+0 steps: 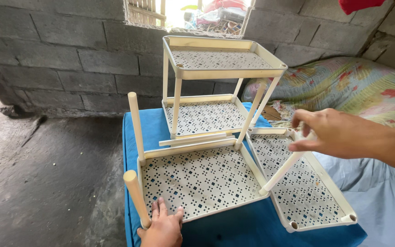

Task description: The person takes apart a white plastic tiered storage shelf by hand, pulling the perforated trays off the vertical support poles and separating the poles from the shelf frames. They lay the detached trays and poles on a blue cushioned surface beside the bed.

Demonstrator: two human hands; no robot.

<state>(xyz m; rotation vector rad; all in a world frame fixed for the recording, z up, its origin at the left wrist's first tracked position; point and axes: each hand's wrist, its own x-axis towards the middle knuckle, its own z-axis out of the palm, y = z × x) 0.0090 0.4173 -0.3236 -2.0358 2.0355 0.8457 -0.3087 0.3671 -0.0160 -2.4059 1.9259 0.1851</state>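
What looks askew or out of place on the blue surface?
The near perforated tray has mismatched posts: two at its left lean outward, and one cream pole lies loose behind it. The right hand grips a slanted pole; the left hand presses the tray's front edge.

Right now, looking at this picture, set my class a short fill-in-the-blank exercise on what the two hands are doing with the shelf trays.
1. The left hand presses on the near edge of a perforated ____ tray.
2. The right hand grips a cream ____ standing in the loose tray.
3. The trays rest on a ____ cloth.
4. The assembled rack behind has ____ tiers.

Missing words: cream; pole; blue; two
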